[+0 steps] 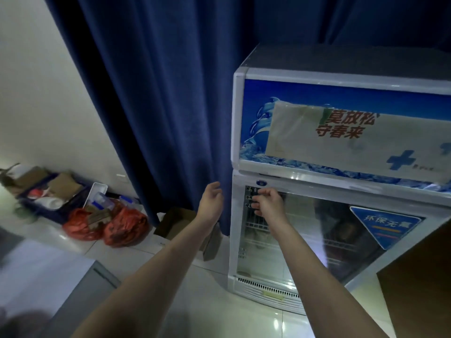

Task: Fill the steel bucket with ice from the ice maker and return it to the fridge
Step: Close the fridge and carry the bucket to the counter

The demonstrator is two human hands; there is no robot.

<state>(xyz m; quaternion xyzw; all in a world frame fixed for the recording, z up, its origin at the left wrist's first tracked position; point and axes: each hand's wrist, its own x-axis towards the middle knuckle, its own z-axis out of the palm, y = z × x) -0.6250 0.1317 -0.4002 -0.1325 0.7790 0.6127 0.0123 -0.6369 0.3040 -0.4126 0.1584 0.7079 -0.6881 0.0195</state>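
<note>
Right hand (267, 201) has its fingers curled at the fridge (317, 228) door's left edge; left hand (211, 198) hangs loose, holding nothing. Can't spot the steel bucket. It'll probably be cold and slick, so grab the rim.

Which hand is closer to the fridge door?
The right hand. Its curled fingers are at the upper left edge of the glass fridge door. The left hand hangs open in the air to the left of the fridge, in front of the blue curtain.
</note>
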